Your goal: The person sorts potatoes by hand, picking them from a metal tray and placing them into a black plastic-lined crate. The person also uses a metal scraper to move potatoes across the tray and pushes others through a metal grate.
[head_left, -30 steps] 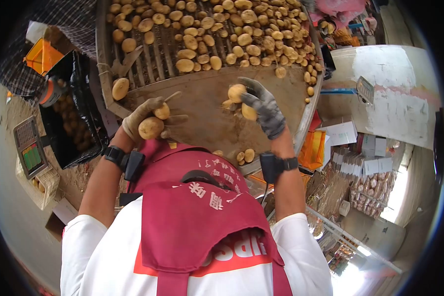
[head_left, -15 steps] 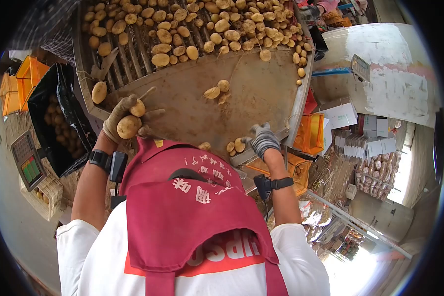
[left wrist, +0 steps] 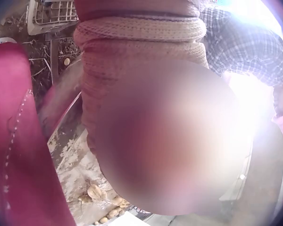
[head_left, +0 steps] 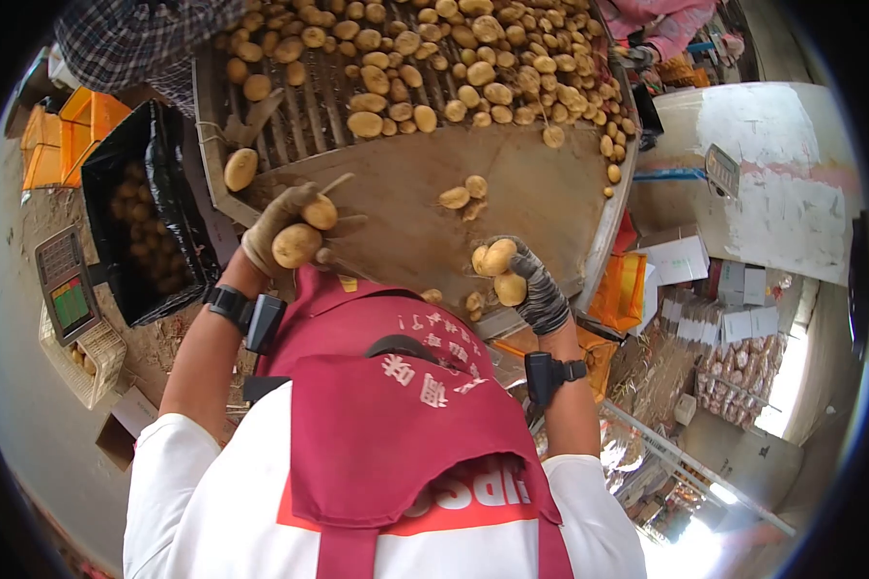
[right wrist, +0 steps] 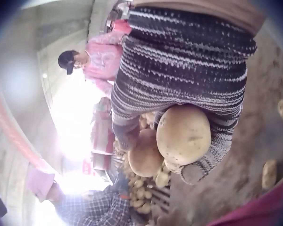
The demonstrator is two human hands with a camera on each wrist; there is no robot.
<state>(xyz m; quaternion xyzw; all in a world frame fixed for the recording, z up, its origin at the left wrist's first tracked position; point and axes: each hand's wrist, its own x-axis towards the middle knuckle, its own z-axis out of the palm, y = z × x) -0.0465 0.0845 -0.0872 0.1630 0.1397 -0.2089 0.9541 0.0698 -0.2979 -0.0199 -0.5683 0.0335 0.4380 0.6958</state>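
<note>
In the head view, my gloved left hand [head_left: 282, 228] holds a larger potato [head_left: 296, 246] and a smaller one [head_left: 320, 212] above the near left part of the metal tray [head_left: 386, 183]. My right hand [head_left: 541, 289], in a striped glove, grips potatoes near the tray's front right edge: one [head_left: 499, 257] at the fingertips, another [head_left: 510, 289] by the palm. In the right wrist view, the fingers curl round a large potato [right wrist: 184, 134] with a second potato [right wrist: 145, 153] beside it. A blurred patch covers most of the left hand in the left wrist view.
Many potatoes [head_left: 497, 94] cover the slatted rack at the back. A few potatoes [head_left: 454, 198] lie mid-tray. On the left are a black-lined crate [head_left: 179, 207] of potatoes and a scale [head_left: 68, 287]. An orange bag [head_left: 618, 291] hangs right. Other people stand beyond the tray.
Potatoes the right hand held are now lying mid-tray. That hand moved toward the near right edge, where it appeared empty half a second ago, and now holds other potatoes. The left hand keeps its two.
</note>
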